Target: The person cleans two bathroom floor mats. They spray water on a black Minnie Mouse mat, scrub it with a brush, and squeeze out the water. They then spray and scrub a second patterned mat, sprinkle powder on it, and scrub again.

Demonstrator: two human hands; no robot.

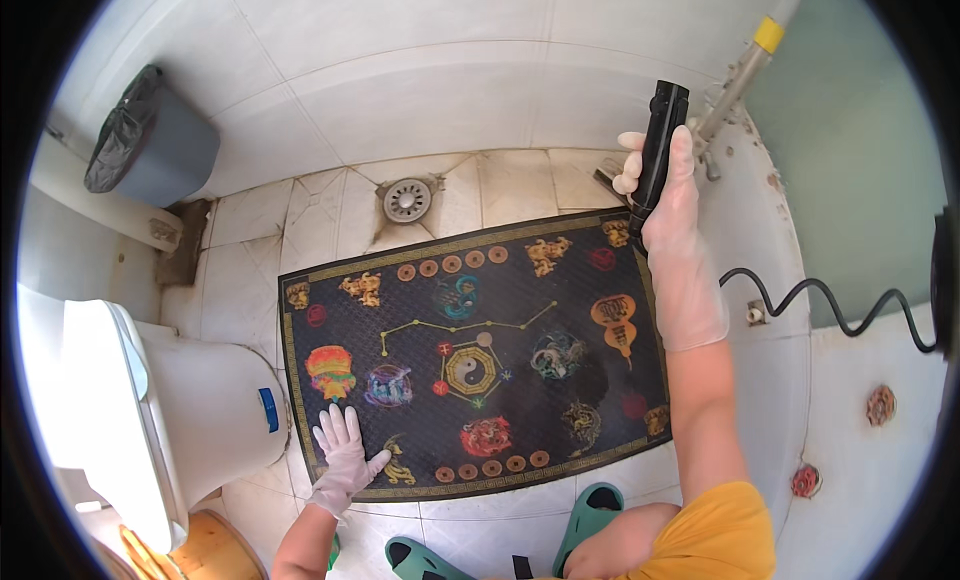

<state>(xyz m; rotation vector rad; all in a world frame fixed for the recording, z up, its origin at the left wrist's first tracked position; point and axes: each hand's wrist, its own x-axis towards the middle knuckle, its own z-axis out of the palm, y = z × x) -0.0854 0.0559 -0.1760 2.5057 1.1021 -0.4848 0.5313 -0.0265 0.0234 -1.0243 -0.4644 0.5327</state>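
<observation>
My right hand (664,182), in a thin translucent glove, is closed around a black cylindrical device (660,145) held upright over the mat's far right corner. A black coiled cord (810,284) runs at the right to a dark object at the view's rim; its link to the device is hidden by my arm. My left hand (343,452), in a similar glove, is spread flat with its fingers apart at the near left corner of a dark patterned floor mat (420,445). It appears to rest on the mat. A darker patch shows on the mat's right part.
A white toilet (217,400) stands left of the mat, a grey bin (169,156) with a black liner at the far left. A round floor drain (407,200) lies beyond the mat. Pipe (731,89) and valve handles (880,405) are at right. Green clogs (592,520) and a wooden item (214,546) are near me.
</observation>
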